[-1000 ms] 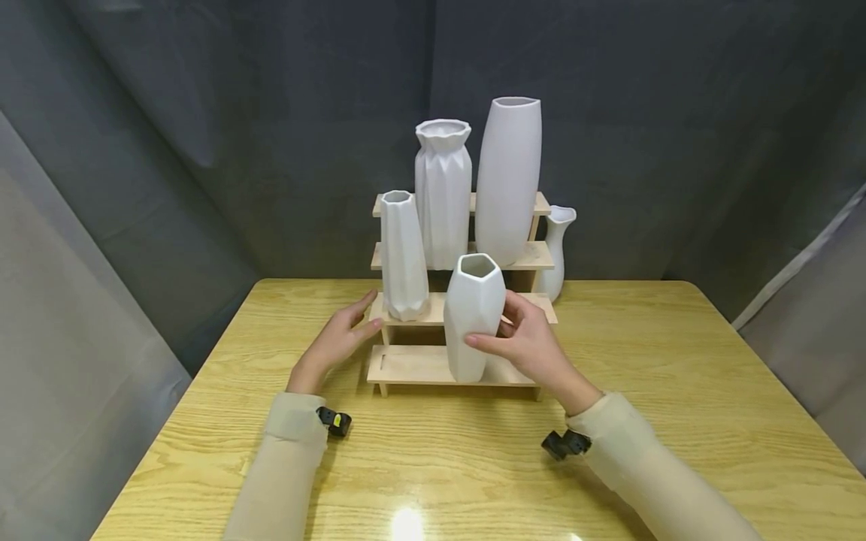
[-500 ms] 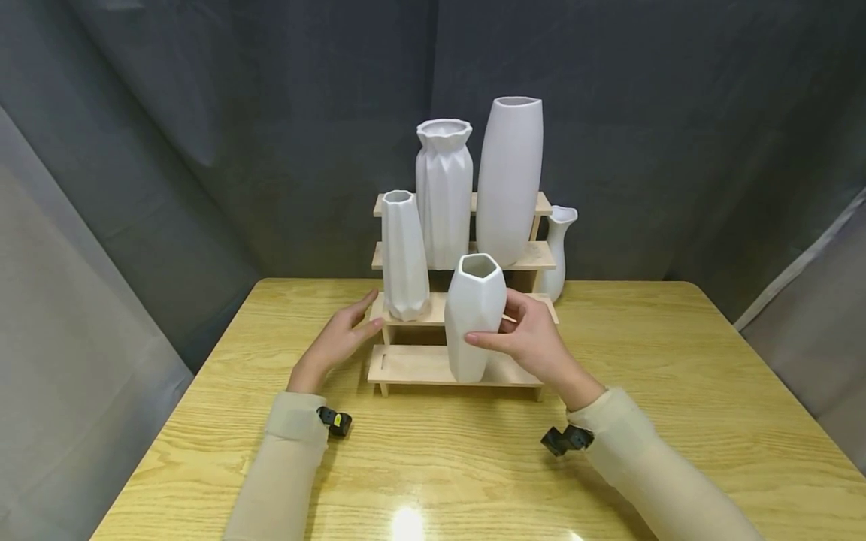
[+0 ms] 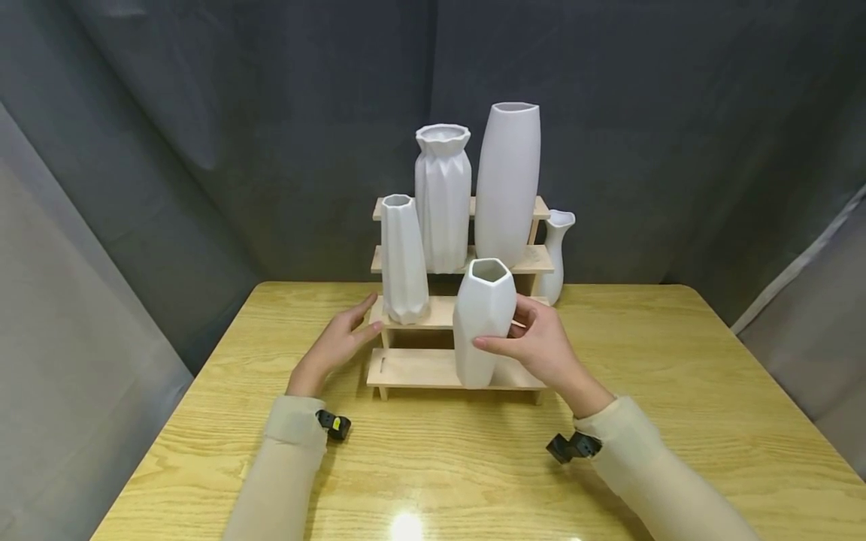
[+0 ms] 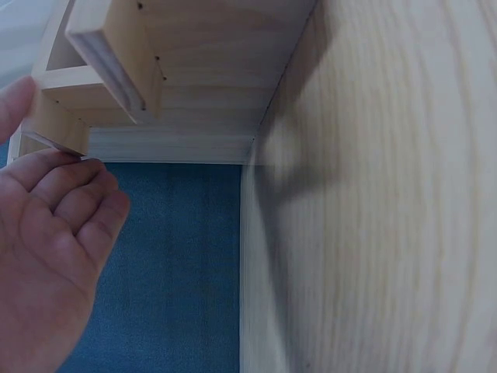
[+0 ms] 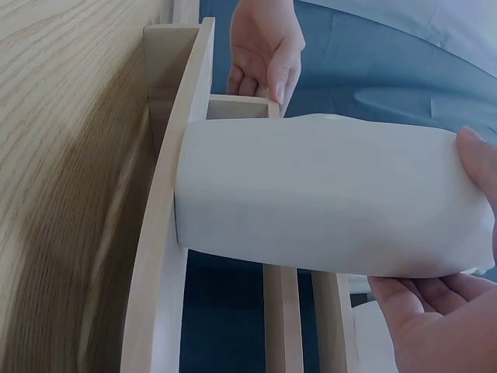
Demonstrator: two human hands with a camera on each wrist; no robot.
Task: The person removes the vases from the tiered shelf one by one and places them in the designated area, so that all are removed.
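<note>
My right hand grips a white faceted vase with a five-sided mouth, thumb in front and fingers behind. The vase stands upright, its base at the lowest step of a wooden tiered stand. In the right wrist view the vase lies across the picture, its base against the step's board. My left hand holds the left end of the stand's second step, thumb at the front and fingers toward the back. The left wrist view shows this hand with bent fingers at the board's end.
A slim ribbed vase stands on the second step's left. Higher up are a pleated vase and a tall smooth vase. Behind the stand's right side, a flared-neck vase stands on the wooden table. Dark curtains hang behind.
My right hand has shifted the faceted vase a little to the right along the lowest step. The left hand keeps its place at the stand, and the head view has tilted slightly.
</note>
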